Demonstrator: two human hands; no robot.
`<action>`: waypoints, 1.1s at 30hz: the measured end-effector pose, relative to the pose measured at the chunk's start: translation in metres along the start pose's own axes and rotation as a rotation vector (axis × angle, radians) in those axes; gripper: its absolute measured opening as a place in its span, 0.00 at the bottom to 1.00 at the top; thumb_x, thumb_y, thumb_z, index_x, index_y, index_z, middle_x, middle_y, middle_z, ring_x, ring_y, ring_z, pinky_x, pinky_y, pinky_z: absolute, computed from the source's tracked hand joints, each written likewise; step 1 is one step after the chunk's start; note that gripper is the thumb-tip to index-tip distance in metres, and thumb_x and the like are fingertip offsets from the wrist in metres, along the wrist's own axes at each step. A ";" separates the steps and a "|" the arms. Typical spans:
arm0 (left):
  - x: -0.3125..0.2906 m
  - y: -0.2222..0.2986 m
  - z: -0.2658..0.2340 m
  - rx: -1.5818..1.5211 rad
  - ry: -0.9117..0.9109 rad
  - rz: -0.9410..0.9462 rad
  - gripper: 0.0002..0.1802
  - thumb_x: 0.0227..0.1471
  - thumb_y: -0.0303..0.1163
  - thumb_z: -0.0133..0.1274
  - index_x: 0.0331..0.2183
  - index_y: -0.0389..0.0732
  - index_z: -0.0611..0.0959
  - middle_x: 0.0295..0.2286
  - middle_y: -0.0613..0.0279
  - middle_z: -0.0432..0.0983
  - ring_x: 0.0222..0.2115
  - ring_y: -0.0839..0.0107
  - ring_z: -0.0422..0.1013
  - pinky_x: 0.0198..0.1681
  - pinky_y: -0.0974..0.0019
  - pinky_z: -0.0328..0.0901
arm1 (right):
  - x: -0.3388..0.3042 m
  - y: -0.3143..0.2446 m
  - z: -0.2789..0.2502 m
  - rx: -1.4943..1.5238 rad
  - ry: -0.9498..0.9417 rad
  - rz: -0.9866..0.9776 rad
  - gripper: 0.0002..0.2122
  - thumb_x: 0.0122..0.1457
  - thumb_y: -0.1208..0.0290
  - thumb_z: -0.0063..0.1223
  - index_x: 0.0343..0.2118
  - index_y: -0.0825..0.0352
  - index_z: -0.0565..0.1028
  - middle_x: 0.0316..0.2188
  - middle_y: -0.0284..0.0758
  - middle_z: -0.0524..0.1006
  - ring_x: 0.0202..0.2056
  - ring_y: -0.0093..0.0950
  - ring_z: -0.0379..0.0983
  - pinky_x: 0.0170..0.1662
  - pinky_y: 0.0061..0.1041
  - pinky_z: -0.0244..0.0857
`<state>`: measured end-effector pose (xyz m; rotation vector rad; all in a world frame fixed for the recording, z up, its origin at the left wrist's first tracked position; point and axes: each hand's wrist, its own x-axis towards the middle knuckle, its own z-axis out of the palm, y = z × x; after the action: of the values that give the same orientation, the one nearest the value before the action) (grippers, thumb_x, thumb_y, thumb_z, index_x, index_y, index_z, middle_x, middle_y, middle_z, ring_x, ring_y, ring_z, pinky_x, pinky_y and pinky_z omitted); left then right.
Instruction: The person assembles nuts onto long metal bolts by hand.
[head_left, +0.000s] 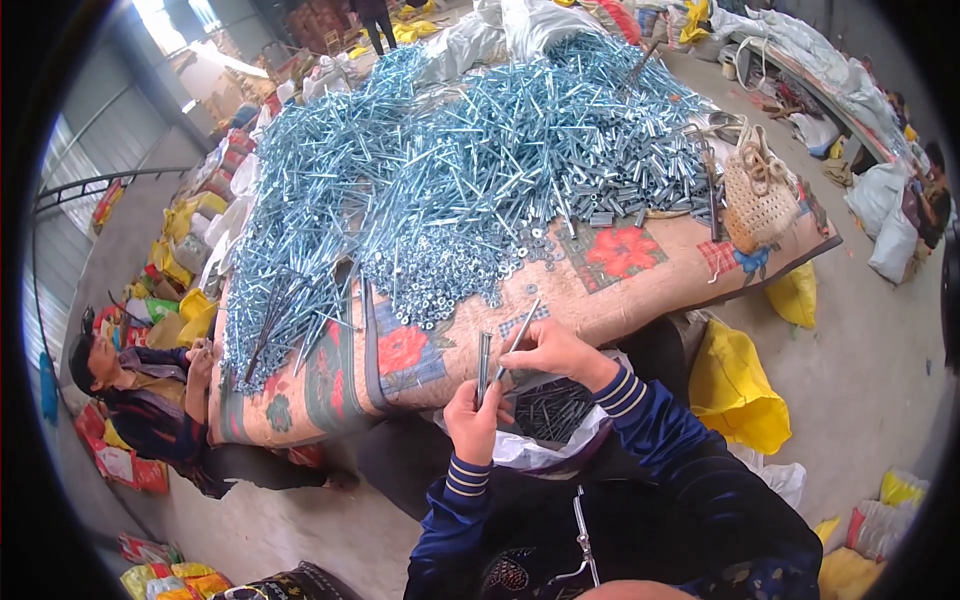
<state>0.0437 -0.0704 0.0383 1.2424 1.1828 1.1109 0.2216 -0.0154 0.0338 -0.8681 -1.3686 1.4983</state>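
Observation:
Held upright in my left hand (470, 422) is a shiny metal tube-like piece (483, 358); I cannot tell whether it is one piece or several. My right hand (562, 357) pinches a thin metal rod (524, 322), tilted, close beside that piece. Under both hands, an open white-lined bag (510, 452) holds many dark metal rods (555, 408). Beyond them, on a flowered quilt (540, 285), lie a heap of small nuts and washers (430, 280), a large heap of silvery-blue threaded rods (440, 130) and a pile of short grey sleeves (650, 170).
A person (150, 400) sits at the left table edge, hands near the rods. A woven bag (760, 200) hangs at the right corner. Yellow sacks (740, 390) stand on the floor to the right. More sacks (180, 240) line the left wall. Another person (373, 22) stands far back.

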 end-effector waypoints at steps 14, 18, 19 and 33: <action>0.010 -0.004 -0.007 -0.257 0.049 -0.154 0.09 0.59 0.36 0.43 0.33 0.42 0.74 0.15 0.72 0.62 0.12 0.85 0.54 0.13 0.80 0.47 | -0.033 -0.015 0.005 -0.772 0.346 -0.336 0.10 0.47 0.65 0.59 0.25 0.67 0.75 0.21 0.39 0.72 0.23 0.35 0.71 0.26 0.29 0.63; 0.022 -0.015 -0.023 -0.507 -0.080 -0.262 0.09 0.58 0.33 0.44 0.39 0.40 0.74 0.16 0.71 0.61 0.12 0.85 0.53 0.13 0.79 0.46 | -0.049 0.009 -0.023 -0.882 -0.015 -0.193 0.11 0.47 0.65 0.57 0.27 0.68 0.75 0.21 0.39 0.73 0.24 0.34 0.72 0.27 0.31 0.64; 0.024 -0.011 -0.024 -0.499 -0.091 -0.279 0.10 0.58 0.32 0.44 0.40 0.39 0.74 0.17 0.71 0.62 0.12 0.85 0.53 0.13 0.79 0.46 | -0.046 0.008 -0.031 -0.791 0.048 -0.196 0.10 0.47 0.66 0.56 0.28 0.68 0.75 0.21 0.39 0.74 0.24 0.33 0.73 0.28 0.30 0.65; 0.049 -0.011 -0.002 -0.648 -0.197 -0.412 0.17 0.58 0.32 0.44 0.47 0.36 0.69 0.22 0.67 0.67 0.15 0.82 0.57 0.16 0.79 0.49 | 0.064 0.017 -0.205 -1.782 0.721 -0.156 0.04 0.46 0.71 0.52 0.26 0.61 0.75 0.26 0.37 0.73 0.32 0.37 0.72 0.34 0.37 0.67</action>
<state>0.0454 -0.0212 0.0257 0.5583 0.7831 0.9258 0.3867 0.1172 -0.0071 -1.9324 -1.8467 -0.5945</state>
